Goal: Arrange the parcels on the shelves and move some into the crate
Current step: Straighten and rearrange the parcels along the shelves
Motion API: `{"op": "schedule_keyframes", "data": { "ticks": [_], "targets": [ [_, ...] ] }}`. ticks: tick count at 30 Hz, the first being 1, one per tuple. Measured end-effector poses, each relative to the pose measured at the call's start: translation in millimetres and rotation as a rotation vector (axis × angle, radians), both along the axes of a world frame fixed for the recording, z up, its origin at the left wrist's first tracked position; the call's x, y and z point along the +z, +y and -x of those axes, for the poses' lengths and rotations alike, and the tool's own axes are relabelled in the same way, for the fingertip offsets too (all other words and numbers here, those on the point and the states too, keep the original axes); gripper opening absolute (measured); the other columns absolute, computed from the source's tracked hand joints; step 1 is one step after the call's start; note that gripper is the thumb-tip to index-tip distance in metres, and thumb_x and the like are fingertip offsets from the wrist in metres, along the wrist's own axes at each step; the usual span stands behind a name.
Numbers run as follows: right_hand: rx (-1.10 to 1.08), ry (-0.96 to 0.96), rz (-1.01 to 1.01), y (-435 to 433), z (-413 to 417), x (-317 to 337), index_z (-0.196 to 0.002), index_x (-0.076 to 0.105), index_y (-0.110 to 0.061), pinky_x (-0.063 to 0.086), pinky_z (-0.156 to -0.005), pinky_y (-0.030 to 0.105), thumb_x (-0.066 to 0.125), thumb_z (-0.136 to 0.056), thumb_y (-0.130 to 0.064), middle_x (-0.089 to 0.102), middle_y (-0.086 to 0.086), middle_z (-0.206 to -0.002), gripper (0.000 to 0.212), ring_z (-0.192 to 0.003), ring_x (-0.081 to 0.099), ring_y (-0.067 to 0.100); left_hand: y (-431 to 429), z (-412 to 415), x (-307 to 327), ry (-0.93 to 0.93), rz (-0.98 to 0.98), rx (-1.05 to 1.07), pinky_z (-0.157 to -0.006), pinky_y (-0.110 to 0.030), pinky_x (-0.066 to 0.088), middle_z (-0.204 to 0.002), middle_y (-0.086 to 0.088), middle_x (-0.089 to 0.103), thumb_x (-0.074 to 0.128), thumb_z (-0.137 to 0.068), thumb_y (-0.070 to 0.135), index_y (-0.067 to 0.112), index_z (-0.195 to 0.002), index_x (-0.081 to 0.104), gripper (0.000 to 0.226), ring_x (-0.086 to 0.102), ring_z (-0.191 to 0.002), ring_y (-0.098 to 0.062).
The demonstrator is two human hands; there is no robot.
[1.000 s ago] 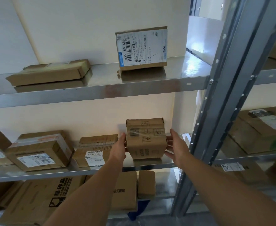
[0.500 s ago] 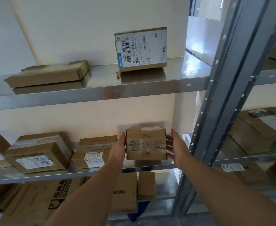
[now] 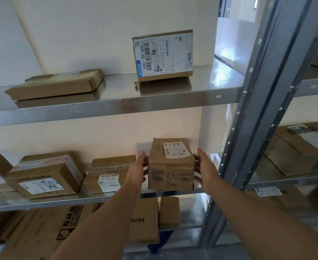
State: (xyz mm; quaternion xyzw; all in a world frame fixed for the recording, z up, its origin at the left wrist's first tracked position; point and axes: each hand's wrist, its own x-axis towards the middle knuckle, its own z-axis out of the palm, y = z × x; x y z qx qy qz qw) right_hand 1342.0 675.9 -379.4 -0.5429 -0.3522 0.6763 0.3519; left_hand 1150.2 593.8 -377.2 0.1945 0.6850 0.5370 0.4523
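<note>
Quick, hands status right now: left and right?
Left hand: grips the left side of the small brown cardboard parcel with a white label.
Right hand: grips the same parcel's right side.

Rolled small parcel (image 3: 171, 166) forward between left grip (image 3: 135, 171) and right grip (image 3: 207, 169), top edge tipped toward the camera. A second ago stood tall, taped printed face out; half a second ago half tipped, only a sliver of the upper face showing. Brought white label (image 3: 176, 149) with handwritten digits fully into view on that upper face. Ended squat, closer to the front lip of the middle shelf (image 3: 98, 198).
</note>
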Motion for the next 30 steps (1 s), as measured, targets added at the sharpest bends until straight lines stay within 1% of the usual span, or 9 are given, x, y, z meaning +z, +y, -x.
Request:
{"op": "schedule_keyframes", "data": {
  "ticks": [6,10,12,16,20,21,24,26,30],
  "targets": [
    [0.005,-0.002,-0.011,-1.6,-0.7,1.5,-0.115,0.069,-0.019,0.040,-0.112,0.056,0.042,-0.104,-0.056,0.075,0.005,-0.110,0.047,-0.113,0.065,0.026,2.2,4.1,-6.7,0.015,-0.008,0.010,-0.115,-0.053,0.034,-0.099,0.003,0.075,0.042,-0.101,0.054,0.023,-0.098,0.074,0.044,0.064,-0.107,-0.021],
    [0.010,-0.016,-0.026,1.5,-1.5,-0.7,-0.117,0.069,-0.021,0.040,-0.112,0.056,0.040,-0.104,-0.056,0.075,0.003,-0.112,0.046,-0.112,0.064,0.025,0.1,3.2,-8.3,-0.004,-0.002,0.015,-0.115,-0.053,0.034,-0.110,-0.002,0.073,0.048,-0.091,0.065,0.020,-0.108,0.071,0.054,0.059,-0.120,-0.032],
    [0.011,-0.021,-0.027,2.4,-1.2,-2.4,-0.118,0.069,-0.021,0.040,-0.111,0.055,0.041,-0.104,-0.055,0.075,0.003,-0.112,0.046,-0.112,0.064,0.025,0.0,4.0,-9.7,-0.017,0.002,0.028,-0.111,-0.050,0.038,-0.109,-0.004,0.074,0.050,-0.085,0.068,0.019,-0.110,0.070,0.058,0.061,-0.116,-0.030],
    [0.012,-0.030,-0.020,0.9,-1.3,-4.2,-0.116,0.069,-0.021,0.040,-0.110,0.052,0.042,-0.105,-0.053,0.073,0.004,-0.114,0.044,-0.114,0.063,0.024,1.1,4.5,-9.6,-0.032,-0.032,0.002,-0.106,-0.042,0.042,-0.105,-0.004,0.075,0.044,-0.098,0.057,0.024,-0.107,0.071,0.043,0.066,-0.105,-0.022],
    [0.007,-0.013,-0.012,0.5,-0.7,-2.4,-0.104,0.070,-0.021,0.052,-0.088,0.042,0.039,-0.106,-0.054,0.075,0.006,-0.098,0.045,-0.096,0.068,0.023,-1.3,2.3,-7.7,0.023,-0.044,-0.026,-0.114,-0.051,0.033,-0.113,-0.003,0.072,0.039,-0.096,0.065,0.029,-0.120,0.069,0.052,0.064,-0.110,-0.019],
    [0.012,-0.012,-0.013,0.0,0.3,-2.0,-0.105,0.070,-0.021,0.053,-0.089,0.043,0.038,-0.106,-0.054,0.075,0.006,-0.099,0.045,-0.097,0.069,0.023,-2.7,2.3,-8.0,0.026,-0.035,-0.020,-0.115,-0.052,0.031,-0.114,-0.002,0.073,0.039,-0.094,0.068,0.028,-0.118,0.070,0.056,0.063,-0.111,-0.019],
    [0.009,-0.016,-0.036,-1.4,0.5,-1.3,-0.110,0.069,-0.020,0.042,-0.110,0.055,0.042,-0.105,-0.053,0.074,0.008,-0.109,0.043,-0.111,0.065,0.026,-4.4,0.7,-5.2,0.009,-0.025,0.002,-0.117,-0.050,0.029,-0.110,0.001,0.074,0.039,-0.096,0.065,0.025,-0.106,0.073,0.053,0.062,-0.114,-0.020],
    [0.008,-0.013,-0.038,-2.4,-0.3,-1.1,-0.112,0.070,-0.020,0.040,-0.112,0.056,0.042,-0.104,-0.054,0.075,0.006,-0.110,0.044,-0.113,0.065,0.027,-5.0,0.8,-2.2,-0.017,-0.040,-0.021,-0.118,-0.049,0.029,-0.109,0.003,0.075,0.037,-0.100,0.059,0.028,-0.100,0.073,0.047,0.062,-0.117,-0.020],
    [0.017,-0.012,-0.022,-5.6,1.1,1.7,-0.114,0.069,-0.021,0.039,-0.113,0.056,0.040,-0.105,-0.054,0.076,0.004,-0.109,0.045,-0.112,0.066,0.026,-5.9,5.1,0.4,0.008,-0.076,-0.047,-0.118,-0.049,0.028,-0.110,0.005,0.075,0.033,-0.101,0.059,0.025,-0.105,0.075,0.054,0.060,-0.120,-0.019]
  ]
}}
